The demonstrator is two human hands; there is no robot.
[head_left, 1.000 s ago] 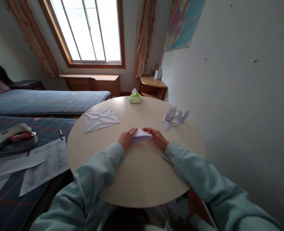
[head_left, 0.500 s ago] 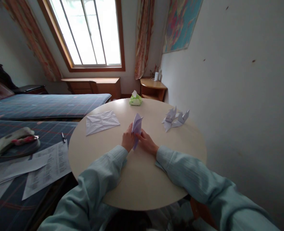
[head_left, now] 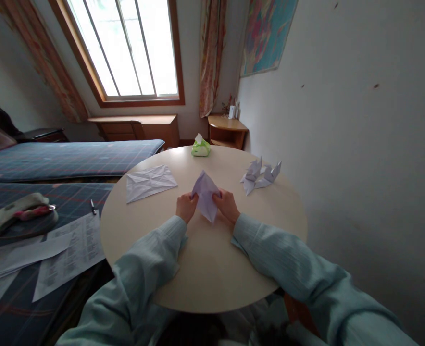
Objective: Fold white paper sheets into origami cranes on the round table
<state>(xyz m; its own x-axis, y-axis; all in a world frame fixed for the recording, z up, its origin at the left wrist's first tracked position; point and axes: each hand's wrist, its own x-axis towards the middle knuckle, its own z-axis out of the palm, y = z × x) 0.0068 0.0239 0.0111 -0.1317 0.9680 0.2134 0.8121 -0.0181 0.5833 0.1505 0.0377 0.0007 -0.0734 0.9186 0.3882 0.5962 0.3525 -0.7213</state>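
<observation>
Bare left hand [head_left: 187, 207]: closed, gripping the left edge of a pale lilac-white folded paper diamond [head_left: 206, 193], near its mid-height.
Bare right hand [head_left: 227, 205]: closed, gripping the right edge of the same diamond, also near mid-height.
Paper diamond: held between both hands, one corner up, one down, over the middle of a round cream-coloured table [head_left: 212, 274]; cannot tell whether touching the tabletop.
Pale blue-green fabric sleeves [head_left: 277, 242]: reaching to both wrists.
Table, left side: flat white creased paper sheet [head_left: 152, 183], lying well apart from left hand.
Table, right side: folded white paper figures [head_left: 269, 179] with upright points, standing close together; cannot tell how many.
Table, far edge: bright green soft tissue pack [head_left: 200, 150], topped by a white tissue [head_left: 198, 138].
Left of table: blue plaid mattress [head_left: 77, 193], bearing white printed papers [head_left: 73, 259]; slim black pen [head_left: 93, 207] lying at their corner.
</observation>
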